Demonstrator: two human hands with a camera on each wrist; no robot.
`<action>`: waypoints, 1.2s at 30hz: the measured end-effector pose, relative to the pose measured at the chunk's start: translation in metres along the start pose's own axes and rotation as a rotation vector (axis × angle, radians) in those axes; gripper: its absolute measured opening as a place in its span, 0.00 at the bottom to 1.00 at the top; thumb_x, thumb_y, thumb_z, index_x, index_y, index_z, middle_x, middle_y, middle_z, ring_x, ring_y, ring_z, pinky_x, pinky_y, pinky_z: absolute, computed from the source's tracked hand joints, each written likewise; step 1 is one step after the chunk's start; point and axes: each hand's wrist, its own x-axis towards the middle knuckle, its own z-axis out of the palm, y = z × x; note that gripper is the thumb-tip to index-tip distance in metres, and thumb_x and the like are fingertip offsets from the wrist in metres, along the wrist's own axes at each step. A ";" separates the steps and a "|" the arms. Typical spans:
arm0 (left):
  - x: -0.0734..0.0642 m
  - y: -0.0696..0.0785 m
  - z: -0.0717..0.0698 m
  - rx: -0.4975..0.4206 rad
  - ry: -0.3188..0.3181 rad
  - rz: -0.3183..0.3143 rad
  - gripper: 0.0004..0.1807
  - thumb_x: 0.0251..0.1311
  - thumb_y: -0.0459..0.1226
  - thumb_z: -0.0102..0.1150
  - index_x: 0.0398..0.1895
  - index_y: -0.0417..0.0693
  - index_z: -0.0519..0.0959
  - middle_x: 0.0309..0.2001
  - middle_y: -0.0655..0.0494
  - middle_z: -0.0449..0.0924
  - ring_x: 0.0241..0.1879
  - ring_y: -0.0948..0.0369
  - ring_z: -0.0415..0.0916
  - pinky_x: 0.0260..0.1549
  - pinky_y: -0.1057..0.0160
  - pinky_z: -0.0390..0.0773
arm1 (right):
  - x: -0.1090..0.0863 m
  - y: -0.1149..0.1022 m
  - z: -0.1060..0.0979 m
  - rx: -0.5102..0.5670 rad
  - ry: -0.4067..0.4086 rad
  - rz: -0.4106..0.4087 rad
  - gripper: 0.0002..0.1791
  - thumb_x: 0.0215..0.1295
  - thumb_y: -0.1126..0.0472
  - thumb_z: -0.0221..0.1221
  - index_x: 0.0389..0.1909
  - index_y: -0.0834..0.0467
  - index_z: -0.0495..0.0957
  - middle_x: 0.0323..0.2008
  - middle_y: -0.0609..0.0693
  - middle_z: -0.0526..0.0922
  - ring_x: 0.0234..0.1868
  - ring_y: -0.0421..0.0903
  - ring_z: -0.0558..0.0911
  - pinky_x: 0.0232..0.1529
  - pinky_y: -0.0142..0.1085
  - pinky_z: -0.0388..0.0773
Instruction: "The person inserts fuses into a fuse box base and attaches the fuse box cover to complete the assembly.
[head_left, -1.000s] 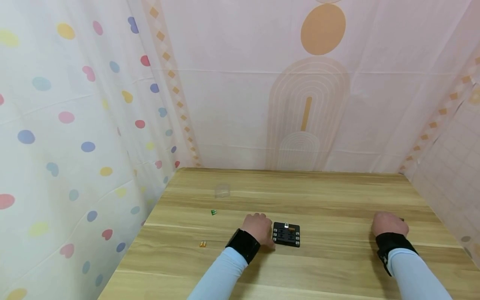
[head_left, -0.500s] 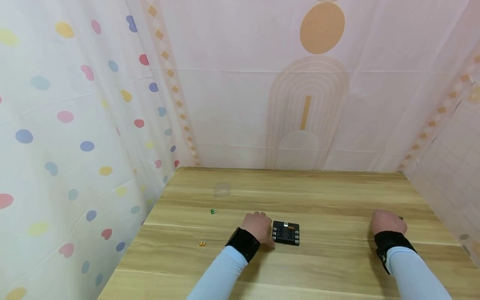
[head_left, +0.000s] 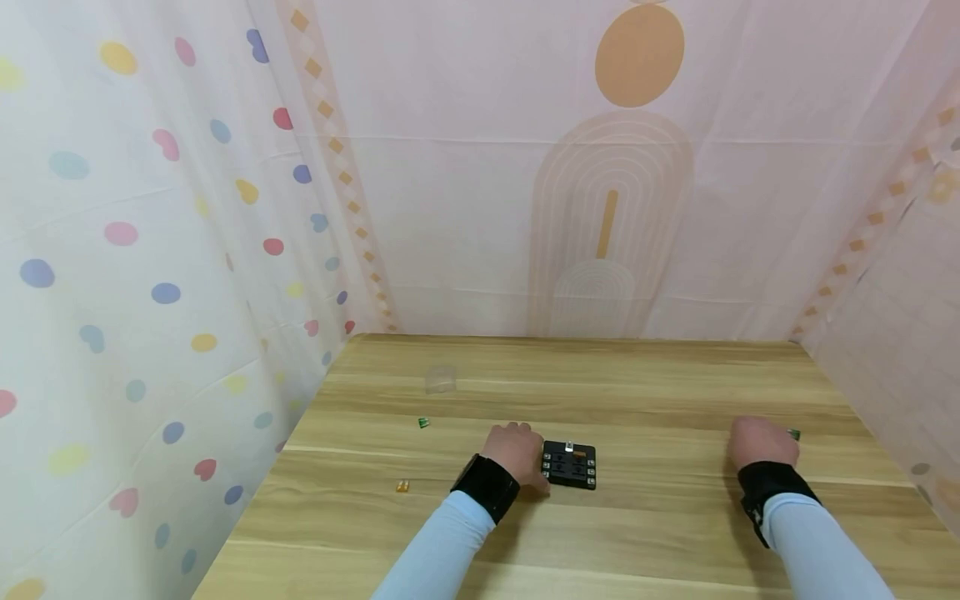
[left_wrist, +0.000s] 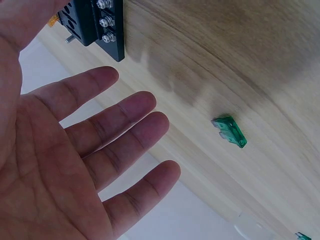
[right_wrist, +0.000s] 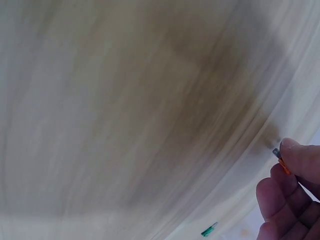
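Note:
A black fuse block (head_left: pixel 568 467) with metal screw terminals lies mid-table, an orange blade fuse (head_left: pixel 579 455) in its upper part. My left hand (head_left: pixel 515 455) is at its left side, the thumb (left_wrist: pixel 30 15) overlapping the block and the other fingers spread fairly straight. Below those fingers, a green blade fuse (left_wrist: pixel 229 131) lies on the table. Far to the right, my right hand (head_left: pixel 763 443) pinches a small orange blade fuse (right_wrist: pixel 284 165) between thumb and fingertip, its metal prongs pointing out. Another green fuse (head_left: pixel 793 434) shows just right of that hand.
On the left of the wooden table (head_left: pixel 645 550) are a green fuse (head_left: pixel 423 422) and an orange fuse (head_left: pixel 402 486). Behind them stands a small clear plastic piece (head_left: pixel 441 379). Curtains (head_left: pixel 465 208) enclose the back and sides.
My right hand has shifted slightly left along the table, uncovering more of the green fuse beside it. The left hand stays at the fuse block. The head view has shifted a little.

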 end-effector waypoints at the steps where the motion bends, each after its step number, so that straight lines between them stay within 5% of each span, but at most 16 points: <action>1: 0.000 0.000 0.000 0.003 0.002 0.001 0.26 0.35 0.63 0.78 0.20 0.56 0.78 0.29 0.59 0.78 0.34 0.60 0.76 0.37 0.58 0.77 | 0.000 -0.001 0.000 -0.008 0.009 -0.015 0.18 0.62 0.75 0.48 0.14 0.61 0.75 0.16 0.56 0.76 0.20 0.52 0.76 0.19 0.49 0.74; 16: 0.000 0.003 -0.001 0.015 0.008 -0.003 0.26 0.35 0.63 0.78 0.26 0.55 0.83 0.30 0.59 0.79 0.35 0.60 0.77 0.37 0.58 0.77 | 0.001 -0.024 0.005 0.009 -0.027 -0.032 0.11 0.63 0.71 0.55 0.23 0.62 0.81 0.19 0.54 0.78 0.21 0.50 0.75 0.19 0.46 0.74; 36: 0.000 -0.003 -0.003 -0.060 0.003 -0.005 0.26 0.36 0.61 0.79 0.19 0.56 0.76 0.26 0.60 0.75 0.32 0.60 0.74 0.36 0.57 0.76 | -0.006 -0.069 0.013 0.096 0.134 -0.184 0.08 0.58 0.68 0.59 0.33 0.62 0.87 0.33 0.59 0.86 0.31 0.55 0.83 0.26 0.48 0.77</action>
